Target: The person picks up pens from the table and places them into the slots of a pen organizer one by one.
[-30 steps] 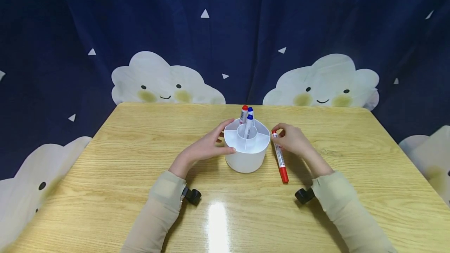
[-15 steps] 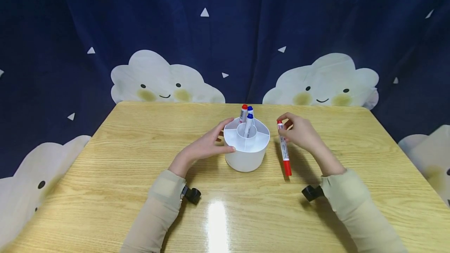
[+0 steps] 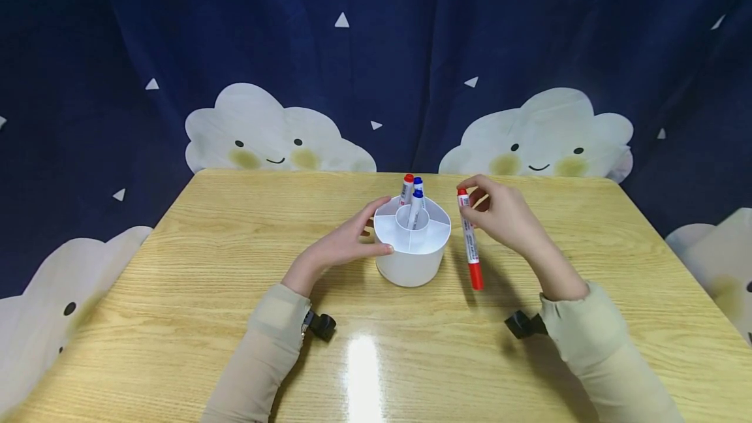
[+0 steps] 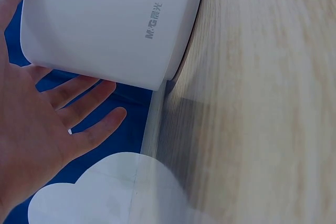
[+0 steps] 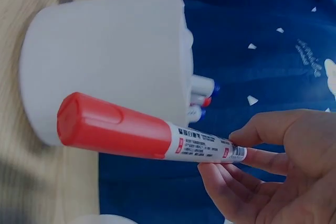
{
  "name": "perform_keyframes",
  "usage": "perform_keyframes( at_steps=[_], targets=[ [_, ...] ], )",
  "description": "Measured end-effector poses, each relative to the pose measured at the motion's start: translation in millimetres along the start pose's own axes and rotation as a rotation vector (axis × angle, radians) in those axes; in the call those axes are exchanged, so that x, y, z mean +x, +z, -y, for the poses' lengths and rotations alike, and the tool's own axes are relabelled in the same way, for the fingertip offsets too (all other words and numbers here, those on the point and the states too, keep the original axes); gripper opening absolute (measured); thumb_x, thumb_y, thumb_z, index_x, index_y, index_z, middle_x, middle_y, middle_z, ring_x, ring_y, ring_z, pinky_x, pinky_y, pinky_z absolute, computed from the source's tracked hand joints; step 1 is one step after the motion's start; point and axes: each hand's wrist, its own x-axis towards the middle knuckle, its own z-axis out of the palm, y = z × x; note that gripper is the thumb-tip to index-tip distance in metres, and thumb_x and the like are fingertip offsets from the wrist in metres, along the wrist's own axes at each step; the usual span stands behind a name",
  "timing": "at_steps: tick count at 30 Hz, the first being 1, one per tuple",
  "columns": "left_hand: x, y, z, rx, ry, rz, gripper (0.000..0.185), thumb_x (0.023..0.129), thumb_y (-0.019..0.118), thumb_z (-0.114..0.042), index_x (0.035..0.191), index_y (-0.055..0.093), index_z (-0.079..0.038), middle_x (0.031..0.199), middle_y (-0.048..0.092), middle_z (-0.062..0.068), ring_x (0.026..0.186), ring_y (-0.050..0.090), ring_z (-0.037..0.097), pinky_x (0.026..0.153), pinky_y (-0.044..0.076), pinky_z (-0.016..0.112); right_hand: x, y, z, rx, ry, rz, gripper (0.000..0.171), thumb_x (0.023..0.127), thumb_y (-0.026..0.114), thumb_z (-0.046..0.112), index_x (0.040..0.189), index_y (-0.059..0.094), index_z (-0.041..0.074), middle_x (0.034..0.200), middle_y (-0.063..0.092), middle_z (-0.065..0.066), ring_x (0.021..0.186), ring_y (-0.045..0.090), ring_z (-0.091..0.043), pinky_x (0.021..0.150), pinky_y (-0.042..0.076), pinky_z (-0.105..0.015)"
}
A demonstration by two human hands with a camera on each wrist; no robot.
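A white round pen holder point(image 3: 411, 260) with divided compartments stands mid-table. One red and two blue markers point(image 3: 412, 193) stick out of it. My left hand point(image 3: 346, 247) cups its left side: the thumb touches the near rim and the fingers lie straight along the far side, as the left wrist view shows with the left hand point(image 4: 37, 124) beside the holder point(image 4: 115, 24). My right hand point(image 3: 478, 207) pinches a red marker point(image 3: 470, 247) near its upper end. The marker hangs clear of the table, cap down, just right of the holder. The right wrist view shows the red marker point(image 5: 157, 137) in front of the holder point(image 5: 105, 61).
The wooden table point(image 3: 205, 279) has bare surface on both sides of the holder. A dark blue curtain point(image 3: 352, 51) with cloud faces hangs behind the far edge. Black wrist cameras point(image 3: 320, 326) sit by both sleeves.
My right hand has lifted the red marker off the table and raised it nearly upright beside the holder. The left hand and holder have not moved.
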Motion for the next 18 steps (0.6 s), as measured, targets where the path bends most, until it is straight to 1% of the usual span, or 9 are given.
perform_keyframes(
  at_steps=[4, 8, 12, 18],
  targets=[
    [0.0, 0.2, -0.2, 0.002, 0.002, 0.002, 0.088, 0.078, 0.069, -0.036, 0.146, 0.014, -0.029, 0.142, 0.03, -0.002, 0.116, 0.04, 0.024, 0.097, 0.036, 0.046, -4, -4, 13, -0.021, -0.021, -0.019, 0.03, 0.083, 0.058, 0.012, 0.113, 0.056, 0.008, 0.09, 0.063, -0.01, 0.075, 0.059, -0.022, 0.06, 0.049, -0.029],
    [-0.2, 0.6, -0.2, 0.005, -0.002, 0.001, 0.086, 0.078, 0.07, -0.036, 0.144, 0.014, -0.035, 0.141, 0.031, -0.003, 0.116, 0.041, 0.024, 0.097, 0.037, 0.045, -8, -6, 24, -0.021, -0.043, -0.042, 0.03, 0.085, 0.058, 0.014, 0.114, 0.056, 0.01, 0.092, 0.063, -0.009, 0.078, 0.06, -0.022, 0.062, 0.05, -0.031],
    [-0.1, 0.8, -0.1, 0.005, -0.006, -0.003, 0.085, 0.078, 0.07, -0.035, 0.142, 0.014, -0.039, 0.14, 0.032, -0.003, 0.115, 0.041, 0.023, 0.097, 0.037, 0.045, -9, -7, 35, 0.01, -0.091, -0.09, 0.029, 0.085, 0.058, 0.015, 0.114, 0.057, 0.012, 0.092, 0.063, -0.009, 0.078, 0.062, -0.021, 0.065, 0.052, -0.035],
    [0.3, 0.4, 0.1, 0.008, 0.0, -0.003, 0.087, 0.078, 0.07, -0.036, 0.145, 0.015, -0.032, 0.14, 0.032, -0.002, 0.115, 0.041, 0.024, 0.097, 0.037, 0.045, -10, -7, 48, 0.07, -0.17, -0.196, 0.029, 0.084, 0.06, 0.014, 0.113, 0.058, 0.013, 0.09, 0.063, -0.008, 0.077, 0.063, -0.02, 0.065, 0.053, -0.035]
  ],
)
